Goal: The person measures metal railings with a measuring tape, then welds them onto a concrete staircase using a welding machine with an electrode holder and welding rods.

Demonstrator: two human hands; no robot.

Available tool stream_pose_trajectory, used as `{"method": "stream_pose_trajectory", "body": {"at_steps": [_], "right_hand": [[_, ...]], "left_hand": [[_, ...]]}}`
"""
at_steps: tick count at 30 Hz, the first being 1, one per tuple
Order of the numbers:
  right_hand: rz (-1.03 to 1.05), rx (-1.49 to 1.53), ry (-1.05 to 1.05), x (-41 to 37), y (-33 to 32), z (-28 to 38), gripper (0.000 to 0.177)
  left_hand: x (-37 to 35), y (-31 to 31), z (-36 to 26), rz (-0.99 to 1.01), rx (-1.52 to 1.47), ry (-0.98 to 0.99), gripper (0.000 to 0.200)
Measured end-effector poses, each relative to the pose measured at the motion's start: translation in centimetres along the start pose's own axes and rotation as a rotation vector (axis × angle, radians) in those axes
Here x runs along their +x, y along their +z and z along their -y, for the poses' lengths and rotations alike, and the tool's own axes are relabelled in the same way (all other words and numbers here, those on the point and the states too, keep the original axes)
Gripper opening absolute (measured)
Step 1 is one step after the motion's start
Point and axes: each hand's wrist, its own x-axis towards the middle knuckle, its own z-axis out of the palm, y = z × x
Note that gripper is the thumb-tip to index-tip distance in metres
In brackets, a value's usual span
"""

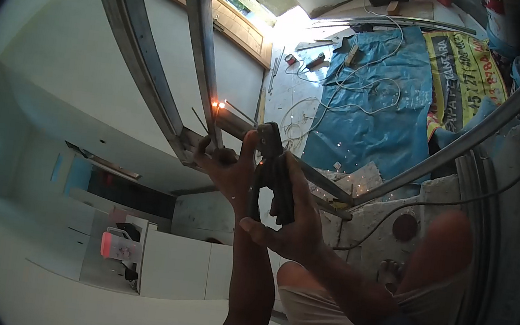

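Note:
My right hand [297, 229] is wrapped round a dark electrode holder [269, 141]. A thin rod [240, 111] runs from its head toward an upright of the metal frame [204, 58], where two orange-white points glow. Small sparks show lower down, near the floor. My left hand [229, 175] is to the left of the holder, its fingers curled at the frame's lower joint and its thumb raised beside the holder's head. Another thin rod [199, 119] sticks up by those fingers. Part of the grip on the frame is hidden.
A blue sheet [375, 99] with a white cable lies on the floor beside a yellow printed banner [468, 78]. A long metal bar [450, 150] slants across the right. A dark cable [427, 204] crosses the floor. White cabinets [176, 266] stand lower left.

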Motion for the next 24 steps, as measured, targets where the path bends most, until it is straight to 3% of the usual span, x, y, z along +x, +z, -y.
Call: {"method": "stream_pose_trajectory", "body": {"at_steps": [13, 17, 20, 24], "right_hand": [[0.027, 0.007, 0.037, 0.1, 0.3, -0.1, 0.122], [0.057, 0.011, 0.081, 0.1, 0.1, 0.3, 0.122], [0.054, -0.019, 0.061, 0.0, 0.2, 0.0, 0.122], [0.027, -0.053, -0.009, 0.1, 0.4, -0.3, 0.120]], "left_hand": [[-0.8, 0.3, -2.1, -0.016, -0.041, -0.029, 0.077], [0.6, -0.4, 0.6, 0.014, 0.030, 0.005, 0.076], [-1.0, 0.6, -1.2, -0.073, -0.066, 0.112, 0.058], [-0.6, 0.3, -0.6, -0.025, -0.037, 0.064, 0.064]]}}
